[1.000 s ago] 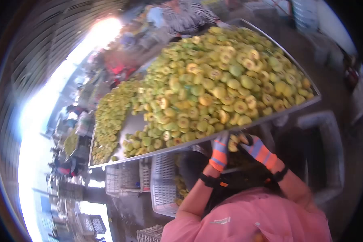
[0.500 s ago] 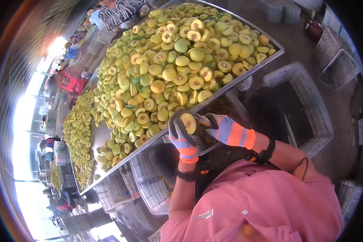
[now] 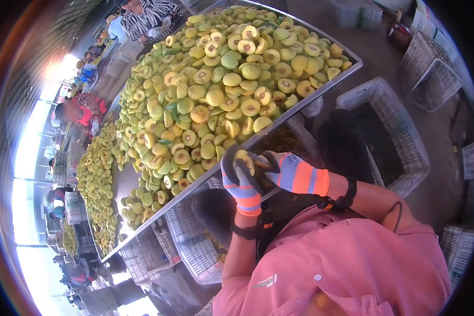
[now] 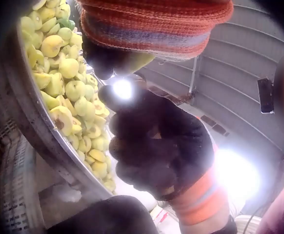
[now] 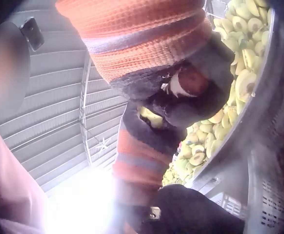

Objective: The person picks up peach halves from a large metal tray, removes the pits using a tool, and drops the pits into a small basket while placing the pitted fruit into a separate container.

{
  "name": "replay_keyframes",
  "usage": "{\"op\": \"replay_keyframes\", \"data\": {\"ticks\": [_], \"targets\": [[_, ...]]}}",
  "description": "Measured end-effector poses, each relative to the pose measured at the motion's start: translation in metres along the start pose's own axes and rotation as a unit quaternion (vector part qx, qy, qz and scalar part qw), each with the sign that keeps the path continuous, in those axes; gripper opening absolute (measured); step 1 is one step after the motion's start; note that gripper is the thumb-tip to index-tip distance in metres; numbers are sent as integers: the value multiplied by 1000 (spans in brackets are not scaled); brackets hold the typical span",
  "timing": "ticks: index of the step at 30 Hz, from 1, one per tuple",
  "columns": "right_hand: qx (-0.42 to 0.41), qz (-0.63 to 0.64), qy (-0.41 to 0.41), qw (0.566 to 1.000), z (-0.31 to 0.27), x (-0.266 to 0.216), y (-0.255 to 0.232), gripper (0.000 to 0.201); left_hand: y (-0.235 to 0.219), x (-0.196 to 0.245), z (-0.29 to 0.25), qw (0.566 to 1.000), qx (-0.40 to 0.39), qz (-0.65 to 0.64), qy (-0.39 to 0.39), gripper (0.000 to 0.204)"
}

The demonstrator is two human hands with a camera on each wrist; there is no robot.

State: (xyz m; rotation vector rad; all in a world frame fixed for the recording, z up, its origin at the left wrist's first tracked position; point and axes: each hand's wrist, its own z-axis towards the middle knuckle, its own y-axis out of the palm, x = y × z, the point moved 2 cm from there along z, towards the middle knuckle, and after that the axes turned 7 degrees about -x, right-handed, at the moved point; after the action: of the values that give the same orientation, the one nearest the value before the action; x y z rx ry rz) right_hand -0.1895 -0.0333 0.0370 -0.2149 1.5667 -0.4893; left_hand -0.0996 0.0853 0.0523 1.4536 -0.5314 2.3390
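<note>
– Nearest first: what of the left hand (image 3: 240, 182)?
– Clamped with curled fingers round a piece of cut fruit (image 3: 243, 156), in front of the body, beside the near edge of the tabletop (image 3: 123, 181). Probably gripped so to stop any turning.
– And the right hand (image 3: 294, 174)?
– Also clamped, with fingers closed round a tool (image 5: 190, 81) with a reddish-brown handle. Right up against the left hand, likely for control. Impossible to make out the working end.
– Why the small crate (image 3: 303, 131) just past both?
– Perhaps to catch scraps close by.
– And the big crate (image 3: 417, 152)?
– On the floor, to the right, seemingly out of the way of both arms.
– Farther on?
– On the tabletop, a heap of cut fruit (image 3: 216, 97), behind a raised metal rim, presumably to prevent spilling. Within easy reach, too.
– And beyond?
– At the far edge, a person in a striped top (image 3: 148, 20), perhaps placed there to share the heap.
</note>
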Motion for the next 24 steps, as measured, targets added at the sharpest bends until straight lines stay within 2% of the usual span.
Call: {"op": "replay_keyframes", "data": {"ticks": [3, 6, 8, 11, 15, 17, 20, 23, 24], "targets": [[-5, -13, 11, 1000, -1, 3, 4, 31, 2, 2, -5, 997, -10, 63, 44, 33], [17, 77, -30, 996, -3, -6, 4, 30, 5, 8, -7, 990, -23, 101, 93, 35], [1, 44, -12, 999, -6, -13, -2, 30, 7, 18, -8, 986, -23, 114, 120, 35], [-22, -13, 3, 1000, -10, -17, -1, 31, 4, 18, -7, 978, -41, 146, 141, 37], [-22, -57, -16, 998, -11, -18, -4, 30, 6, 20, -6, 984, -50, 125, 119, 38], [-29, -3, -29, 999, -12, -23, -6, 30, 6, 20, -5, 987, -51, 112, 104, 40], [-43, 26, -33, 998, -11, -27, -12, 29, 4, 21, -3, 963, -62, 178, 195, 47], [-55, -39, -15, 998, -12, -25, -15, 29, 5, 21, -4, 965, -79, 186, 165, 49], [-56, -74, -7, 996, -11, -24, -17, 30, 7, 23, -2, 962, -77, 192, 178, 49]]}}
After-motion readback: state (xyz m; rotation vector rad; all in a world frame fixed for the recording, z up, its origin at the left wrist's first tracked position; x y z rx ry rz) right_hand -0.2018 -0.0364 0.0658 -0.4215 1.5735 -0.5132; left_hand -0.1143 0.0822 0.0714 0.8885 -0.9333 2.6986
